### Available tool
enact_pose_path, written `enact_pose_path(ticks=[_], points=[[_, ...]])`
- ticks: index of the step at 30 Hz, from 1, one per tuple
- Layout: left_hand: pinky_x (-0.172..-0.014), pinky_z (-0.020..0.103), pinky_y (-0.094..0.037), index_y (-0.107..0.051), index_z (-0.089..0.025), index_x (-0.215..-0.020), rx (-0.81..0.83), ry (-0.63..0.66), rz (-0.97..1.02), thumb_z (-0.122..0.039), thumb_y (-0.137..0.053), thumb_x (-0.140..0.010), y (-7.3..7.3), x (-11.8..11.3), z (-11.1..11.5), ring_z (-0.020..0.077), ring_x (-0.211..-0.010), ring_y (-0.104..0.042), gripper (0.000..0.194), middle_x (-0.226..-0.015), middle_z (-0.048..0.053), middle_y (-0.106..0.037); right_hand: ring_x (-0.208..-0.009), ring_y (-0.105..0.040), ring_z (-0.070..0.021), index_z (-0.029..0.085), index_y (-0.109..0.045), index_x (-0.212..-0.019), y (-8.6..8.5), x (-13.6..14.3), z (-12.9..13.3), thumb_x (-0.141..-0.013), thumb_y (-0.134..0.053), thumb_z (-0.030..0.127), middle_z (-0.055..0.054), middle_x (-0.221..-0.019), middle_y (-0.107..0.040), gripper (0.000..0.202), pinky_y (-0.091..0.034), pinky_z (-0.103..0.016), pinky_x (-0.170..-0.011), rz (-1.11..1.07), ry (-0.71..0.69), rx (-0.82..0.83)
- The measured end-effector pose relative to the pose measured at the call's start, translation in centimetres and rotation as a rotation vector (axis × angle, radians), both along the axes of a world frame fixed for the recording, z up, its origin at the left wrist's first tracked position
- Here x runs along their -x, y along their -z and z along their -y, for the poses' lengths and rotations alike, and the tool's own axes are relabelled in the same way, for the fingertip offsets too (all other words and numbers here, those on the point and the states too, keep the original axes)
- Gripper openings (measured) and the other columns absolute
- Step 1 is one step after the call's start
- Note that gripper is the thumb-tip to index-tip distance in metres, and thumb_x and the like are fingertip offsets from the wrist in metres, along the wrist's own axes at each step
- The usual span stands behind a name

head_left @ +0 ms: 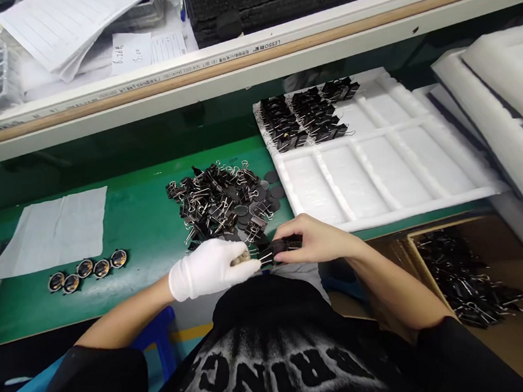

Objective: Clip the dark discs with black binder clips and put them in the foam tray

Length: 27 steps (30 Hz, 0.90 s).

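My left hand [213, 265], in a white glove, is closed at the table's front edge, its fingertips pinching wire handles. My bare right hand [312, 238] grips the dark body of the same black binder clip [267, 256]. Fingers partly cover the clip, and whether a disc sits in its jaws is hard to make out. Just beyond both hands lies a heap of black binder clips [211, 201] with silver handles. Dark round discs [277, 192] are mixed into the heap and spread along its right side.
A white foam tray [369, 213] holds rows of binder clips [280, 123] in its far left compartments. Several round amber-centred parts [85, 268] lie left, near a white sheet [61, 227]. A cardboard box [428, 272] with more clips stands low right, below stacked foam trays [489, 112].
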State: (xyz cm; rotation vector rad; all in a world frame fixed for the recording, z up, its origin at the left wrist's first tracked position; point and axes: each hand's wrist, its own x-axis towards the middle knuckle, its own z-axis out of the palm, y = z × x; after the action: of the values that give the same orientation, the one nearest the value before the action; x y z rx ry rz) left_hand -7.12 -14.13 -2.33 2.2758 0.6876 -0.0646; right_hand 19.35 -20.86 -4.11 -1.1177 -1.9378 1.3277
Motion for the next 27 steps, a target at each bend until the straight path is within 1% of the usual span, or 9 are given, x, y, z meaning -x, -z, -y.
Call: enact_pose_path(ticks=[2, 5, 7, 9, 11, 14, 19, 23, 27], points=[[-0.058, 0.026, -0.039, -0.061, -0.019, -0.077, 0.168, -0.061, 0.001, -0.053, -0.043, -0.101, -0.5, -0.3, -0.4, 0.0122, -0.057, -0.053, 0.045, -0.065, -0.001, -0.060, -0.069, -0.068, -0.0147, 0.017, -0.075, -0.092, 0.3, 0.1, 0.4, -0.093, -0.071, 0.029, -0.003, -0.081, -0.074, 0.013, -0.050, -0.025, -0.063, 0.047, 0.069, -0.197], [-0.057, 0.028, -0.046, -0.064, -0.018, -0.078, 0.566, -0.290, -0.010, -0.064, -0.016, -0.104, -1.0, -1.1, -0.4, 0.0148, -0.056, -0.062, 0.072, -0.067, 0.005, -0.068, -0.086, -0.074, -0.0208, 0.018, -0.074, -0.110, 0.8, 0.5, 1.1, -0.099, -0.061, 0.018, -0.010, -0.098, -0.078, 0.016, -0.054, -0.032, -0.068, 0.226, 0.174, -0.720], [-0.051, 0.027, -0.045, -0.060, -0.018, -0.068, 0.683, -0.379, -0.028, -0.071, -0.016, -0.101, -1.1, -1.7, -0.2, 0.0133, -0.047, -0.058, 0.077, -0.059, 0.005, -0.064, -0.102, -0.075, -0.0248, 0.022, -0.071, -0.121, 1.1, 0.6, 1.5, -0.098, -0.058, 0.010, -0.011, -0.108, -0.079, 0.028, -0.055, -0.035, -0.070, 0.348, 0.192, -1.013], [-0.048, 0.025, -0.043, -0.055, -0.019, -0.065, 0.658, -0.389, 0.000, -0.073, -0.030, -0.100, -1.0, -2.3, 0.1, 0.0107, -0.042, -0.053, 0.068, -0.056, 0.001, -0.061, -0.113, -0.073, -0.0273, 0.026, -0.064, -0.135, 1.0, 0.6, 1.7, -0.098, -0.061, 0.011, -0.011, -0.118, -0.078, 0.040, -0.057, -0.038, -0.076, 0.390, 0.234, -1.096], [-0.050, 0.024, -0.044, -0.051, -0.020, -0.068, 0.562, -0.415, 0.047, -0.067, -0.040, -0.100, -0.7, -2.6, 0.2, 0.0093, -0.043, -0.052, 0.058, -0.057, -0.003, -0.059, -0.126, -0.067, -0.0316, 0.027, -0.050, -0.152, 0.8, 0.4, 1.8, -0.095, -0.072, 0.029, -0.014, -0.135, -0.070, 0.060, -0.058, -0.045, -0.091, 0.341, 0.310, -0.947], [-0.054, 0.024, -0.043, -0.048, -0.021, -0.068, 0.344, -0.408, 0.054, -0.056, -0.043, -0.102, -0.6, -2.8, 0.2, 0.0098, -0.047, -0.055, 0.049, -0.055, -0.005, -0.057, -0.134, -0.060, -0.0338, 0.027, -0.032, -0.162, 0.2, -0.1, 1.9, -0.079, -0.086, 0.052, -0.017, -0.151, -0.057, 0.101, -0.053, -0.050, -0.107, 0.181, 0.365, -0.468], [-0.055, 0.026, -0.038, -0.047, -0.021, -0.067, 0.135, -0.324, 0.015, -0.046, -0.051, -0.099, -0.7, -3.4, 0.1, 0.0097, -0.047, -0.050, 0.041, -0.049, -0.007, -0.051, -0.104, -0.073, -0.0249, 0.026, -0.069, -0.125, 0.6, -0.4, 1.6, -0.090, -0.075, 0.041, -0.005, -0.116, -0.077, 0.039, -0.056, -0.039, -0.093, 0.059, 0.415, 0.044], [-0.056, 0.026, -0.038, -0.055, -0.021, -0.071, 0.073, -0.246, 0.023, -0.044, -0.053, -0.098, -0.1, -3.7, -0.1, 0.0099, -0.048, -0.051, 0.036, -0.052, -0.007, -0.051, -0.088, -0.072, -0.0209, 0.021, -0.073, -0.101, 0.9, 0.2, 1.2, -0.088, -0.074, 0.034, -0.003, -0.098, -0.078, 0.019, -0.054, -0.032, -0.080, 0.004, 0.394, 0.106], [-0.067, 0.027, -0.046, -0.067, -0.022, -0.106, -0.044, -0.169, 0.083, -0.041, -0.057, -0.098, 1.0, -3.4, 0.3, 0.0139, -0.069, -0.064, 0.022, -0.082, -0.003, -0.070, -0.089, -0.070, -0.0192, 0.019, -0.071, -0.100, -0.6, -1.4, 0.8, -0.089, -0.070, 0.025, -0.003, -0.096, -0.076, 0.013, -0.054, -0.030, -0.081, 0.037, 0.244, 0.068]])
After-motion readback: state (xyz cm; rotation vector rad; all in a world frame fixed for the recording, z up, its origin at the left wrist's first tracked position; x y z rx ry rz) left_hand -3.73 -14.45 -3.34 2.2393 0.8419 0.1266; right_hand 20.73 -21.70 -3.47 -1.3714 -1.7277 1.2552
